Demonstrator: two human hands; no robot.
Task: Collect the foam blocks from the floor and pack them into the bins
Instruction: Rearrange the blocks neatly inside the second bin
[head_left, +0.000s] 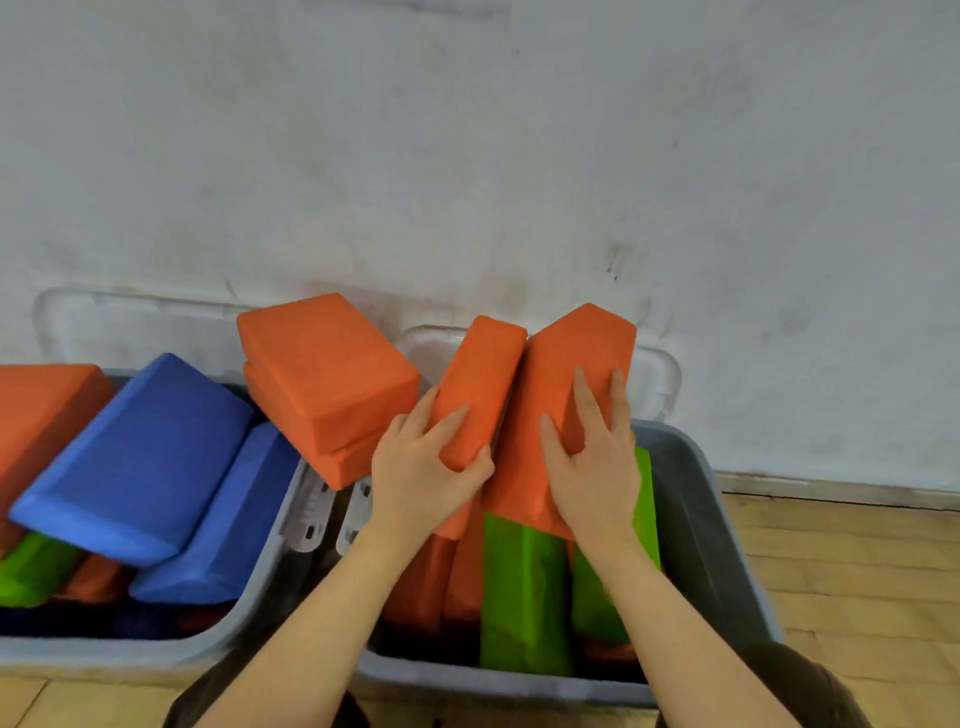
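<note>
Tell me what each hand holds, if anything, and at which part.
The left hand grips the lower end of one orange block. The right hand holds another orange block at its middle, fingers over its face.

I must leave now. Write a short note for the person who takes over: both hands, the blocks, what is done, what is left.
Left hand grips one orange block; right hand holds a second orange block, both upright over the right bin.
Done: green blocks and orange ones stand in the right bin; blue blocks lie heaped in the left bin.
Left: seat these two; two stacked orange blocks sit across both rims.
</note>
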